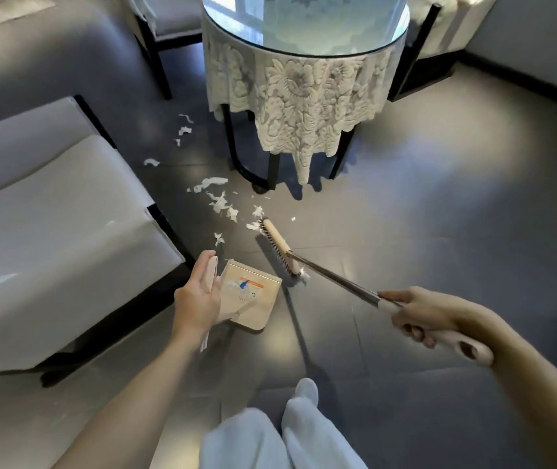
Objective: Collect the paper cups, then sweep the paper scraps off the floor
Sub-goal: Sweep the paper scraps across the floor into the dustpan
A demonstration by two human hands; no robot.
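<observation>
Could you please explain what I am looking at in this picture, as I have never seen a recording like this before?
There is no machine here. A person wears a camera on the head that looks forward and down, so you see their own arms and legs. This is the only view. The left hand grips the upright handle of a cream dustpan on the grey floor. The right hand grips the handle of a long broom, whose brush head is down beside the dustpan. White paper scraps lie scattered between the brush and the armchair on the left. Behind stands a round glass-topped table with a lace cloth. No paper cups show.
</observation>
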